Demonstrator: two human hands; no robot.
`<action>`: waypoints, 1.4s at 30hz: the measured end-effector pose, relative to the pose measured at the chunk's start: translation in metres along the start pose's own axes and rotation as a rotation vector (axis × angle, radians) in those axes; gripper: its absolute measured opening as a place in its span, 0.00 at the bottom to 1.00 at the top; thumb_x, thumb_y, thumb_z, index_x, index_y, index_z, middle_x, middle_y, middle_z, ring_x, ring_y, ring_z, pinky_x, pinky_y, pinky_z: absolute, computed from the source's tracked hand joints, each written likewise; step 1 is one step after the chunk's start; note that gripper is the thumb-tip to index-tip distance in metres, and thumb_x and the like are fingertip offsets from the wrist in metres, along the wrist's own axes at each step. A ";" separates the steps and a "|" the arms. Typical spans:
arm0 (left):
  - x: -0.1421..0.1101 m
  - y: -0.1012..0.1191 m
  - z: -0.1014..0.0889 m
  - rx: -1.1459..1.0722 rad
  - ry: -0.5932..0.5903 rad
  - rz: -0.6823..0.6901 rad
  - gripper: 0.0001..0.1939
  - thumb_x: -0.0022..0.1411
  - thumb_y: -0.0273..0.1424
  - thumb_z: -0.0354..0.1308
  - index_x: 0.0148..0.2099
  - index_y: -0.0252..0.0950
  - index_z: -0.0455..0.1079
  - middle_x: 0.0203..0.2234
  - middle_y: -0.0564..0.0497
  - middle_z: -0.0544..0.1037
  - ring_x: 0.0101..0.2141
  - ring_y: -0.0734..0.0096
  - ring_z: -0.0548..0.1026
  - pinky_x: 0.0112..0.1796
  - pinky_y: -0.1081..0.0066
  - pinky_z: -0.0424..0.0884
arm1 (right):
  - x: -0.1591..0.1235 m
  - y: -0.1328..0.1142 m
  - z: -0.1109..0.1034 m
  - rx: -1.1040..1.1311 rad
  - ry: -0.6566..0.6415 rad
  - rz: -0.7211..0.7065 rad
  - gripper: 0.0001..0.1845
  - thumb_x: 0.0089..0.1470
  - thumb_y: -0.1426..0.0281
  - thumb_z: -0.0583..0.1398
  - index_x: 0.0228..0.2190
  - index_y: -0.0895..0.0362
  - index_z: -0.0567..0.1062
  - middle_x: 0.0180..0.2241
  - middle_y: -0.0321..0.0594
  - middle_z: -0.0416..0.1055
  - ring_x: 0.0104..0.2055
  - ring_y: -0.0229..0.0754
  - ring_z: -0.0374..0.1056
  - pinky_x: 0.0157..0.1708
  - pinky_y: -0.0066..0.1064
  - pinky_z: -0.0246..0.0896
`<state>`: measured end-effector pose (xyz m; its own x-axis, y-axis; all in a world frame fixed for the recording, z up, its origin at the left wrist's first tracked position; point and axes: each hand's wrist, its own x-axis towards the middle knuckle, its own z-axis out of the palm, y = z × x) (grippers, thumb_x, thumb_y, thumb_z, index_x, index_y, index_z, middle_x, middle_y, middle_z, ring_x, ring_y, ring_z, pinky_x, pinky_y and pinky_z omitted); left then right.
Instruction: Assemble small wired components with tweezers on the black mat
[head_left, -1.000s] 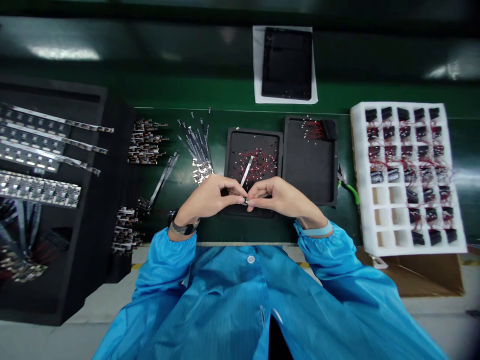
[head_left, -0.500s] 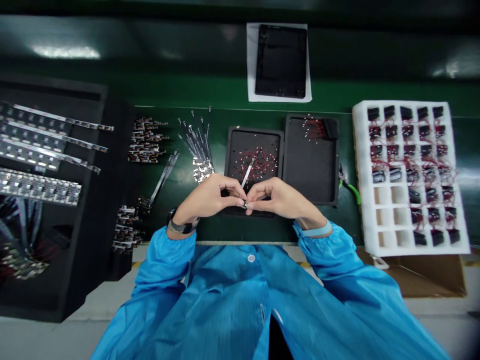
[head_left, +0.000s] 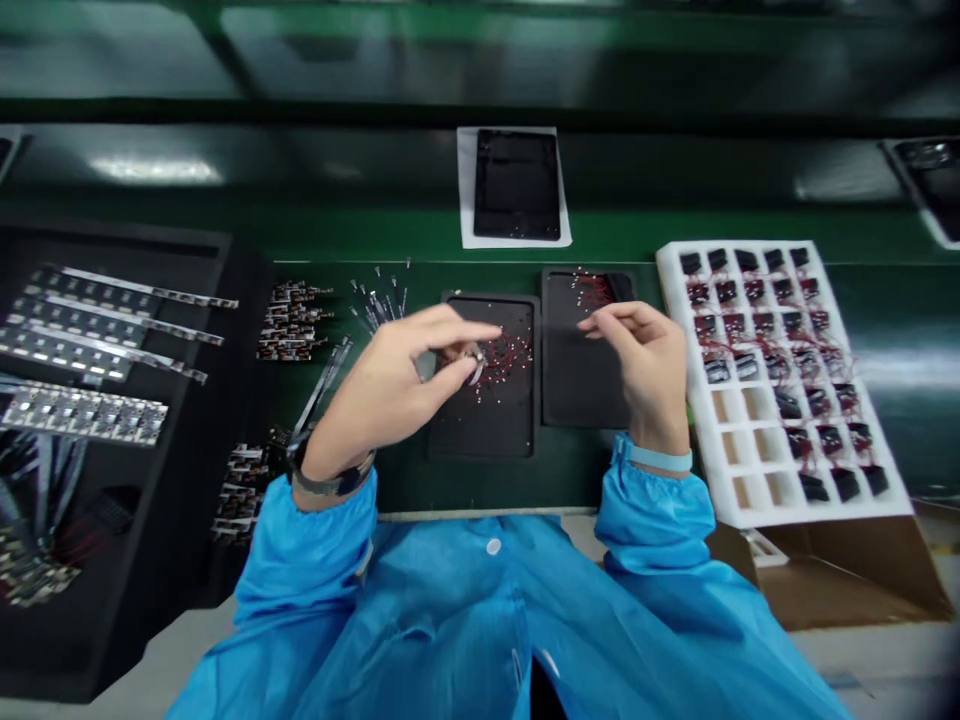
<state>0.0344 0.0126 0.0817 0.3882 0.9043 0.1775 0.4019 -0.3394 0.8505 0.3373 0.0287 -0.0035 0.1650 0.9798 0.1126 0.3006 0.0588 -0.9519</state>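
Sm. metal part [head_left: 475, 364] in L hand [head_left: 386, 380], thumb pinching, index out, over tray 1 [head_left: 484, 432]; best held by edges, clear of red wires [head_left: 513, 352]. R hand [head_left: 649, 375] over tray 2 [head_left: 581, 385], fingertips nearly tog.; can't tell if holding.

Electronics assembly workbench, with circuit boards [head_left: 86, 412] and wired parts [head_left: 801, 440].

- Here is the head camera, worn up high, looking forward and steeply down over the blue coat [head_left: 450, 630].
- Both hands, left [head_left: 390, 380] and right [head_left: 649, 370], sit mid-view, within arm's reach of the lens.
- And its wide view sweeps across the green bench [head_left: 420, 485], out to the tablet [head_left: 517, 185] farther off.
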 end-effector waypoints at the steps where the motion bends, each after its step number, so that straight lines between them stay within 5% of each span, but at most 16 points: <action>1: 0.014 0.008 -0.001 0.019 0.039 0.043 0.17 0.63 0.21 0.60 0.50 0.40 0.82 0.34 0.51 0.80 0.33 0.71 0.76 0.37 0.68 0.73 | 0.006 0.010 -0.009 -0.059 0.101 -0.022 0.09 0.60 0.63 0.66 0.39 0.55 0.80 0.36 0.42 0.81 0.41 0.47 0.78 0.45 0.41 0.74; 7: 0.142 0.014 0.018 -0.024 0.212 0.107 0.12 0.53 0.14 0.61 0.34 0.35 0.80 0.25 0.53 0.79 0.27 0.73 0.74 0.34 0.68 0.72 | 0.028 0.049 -0.041 -0.310 0.281 -0.045 0.11 0.53 0.67 0.65 0.40 0.57 0.80 0.33 0.42 0.78 0.33 0.45 0.72 0.38 0.39 0.71; 12: 0.232 -0.048 0.043 0.035 0.447 -0.017 0.09 0.58 0.20 0.61 0.39 0.36 0.78 0.36 0.49 0.82 0.41 0.62 0.79 0.47 0.60 0.76 | 0.033 0.064 -0.043 -0.372 0.246 -0.057 0.14 0.52 0.65 0.65 0.40 0.57 0.80 0.36 0.44 0.78 0.34 0.46 0.71 0.40 0.41 0.70; 16: 0.247 -0.108 0.052 0.158 0.386 -0.339 0.10 0.57 0.18 0.60 0.40 0.31 0.78 0.39 0.44 0.82 0.49 0.55 0.79 0.54 0.58 0.72 | 0.034 0.071 -0.040 -0.361 0.205 -0.046 0.14 0.54 0.63 0.63 0.41 0.56 0.79 0.37 0.46 0.78 0.35 0.47 0.71 0.41 0.42 0.70; 21: 0.233 -0.140 0.040 0.306 0.343 -0.460 0.11 0.56 0.20 0.61 0.41 0.34 0.80 0.42 0.42 0.83 0.51 0.56 0.79 0.55 0.61 0.71 | 0.035 0.077 -0.039 -0.442 0.190 -0.088 0.20 0.51 0.65 0.65 0.46 0.57 0.77 0.38 0.45 0.74 0.35 0.47 0.68 0.42 0.43 0.68; 28: 0.197 -0.126 -0.006 0.286 0.390 -0.363 0.06 0.58 0.23 0.62 0.38 0.32 0.80 0.37 0.41 0.84 0.40 0.62 0.79 0.48 0.62 0.73 | 0.048 0.084 -0.035 -0.522 0.287 -0.049 0.16 0.50 0.66 0.66 0.41 0.56 0.74 0.30 0.35 0.66 0.33 0.45 0.63 0.41 0.41 0.64; 32: 0.142 -0.097 -0.036 0.116 0.366 -0.199 0.04 0.61 0.29 0.64 0.37 0.36 0.80 0.31 0.46 0.83 0.33 0.65 0.78 0.40 0.65 0.74 | 0.056 0.088 -0.034 -0.572 0.310 -0.014 0.16 0.47 0.65 0.70 0.38 0.55 0.75 0.28 0.33 0.65 0.31 0.44 0.61 0.38 0.39 0.62; 35: 0.089 -0.071 -0.047 0.062 0.374 -0.203 0.04 0.60 0.31 0.66 0.38 0.36 0.80 0.32 0.47 0.83 0.33 0.66 0.79 0.39 0.66 0.74 | 0.059 0.090 -0.035 -0.572 0.312 -0.012 0.15 0.47 0.64 0.71 0.36 0.55 0.76 0.26 0.33 0.66 0.29 0.44 0.62 0.37 0.39 0.62; 38: 0.033 -0.061 -0.041 0.060 0.418 -0.264 0.08 0.61 0.32 0.66 0.42 0.35 0.80 0.36 0.46 0.84 0.36 0.65 0.80 0.40 0.66 0.74 | 0.057 0.089 -0.039 -0.564 0.304 -0.038 0.13 0.51 0.62 0.70 0.35 0.56 0.79 0.25 0.34 0.68 0.28 0.44 0.63 0.37 0.39 0.63; 42: -0.031 -0.081 -0.015 0.192 0.356 -0.383 0.10 0.62 0.32 0.65 0.46 0.36 0.80 0.37 0.46 0.83 0.36 0.63 0.79 0.41 0.64 0.74 | 0.053 0.084 -0.044 -0.566 0.349 -0.112 0.14 0.54 0.58 0.68 0.33 0.56 0.83 0.29 0.41 0.74 0.29 0.45 0.66 0.39 0.41 0.66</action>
<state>-0.0230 0.0160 0.0146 -0.1063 0.9926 0.0583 0.6163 0.0198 0.7872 0.4124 0.0769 -0.0653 0.3697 0.8489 0.3778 0.7637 -0.0460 -0.6440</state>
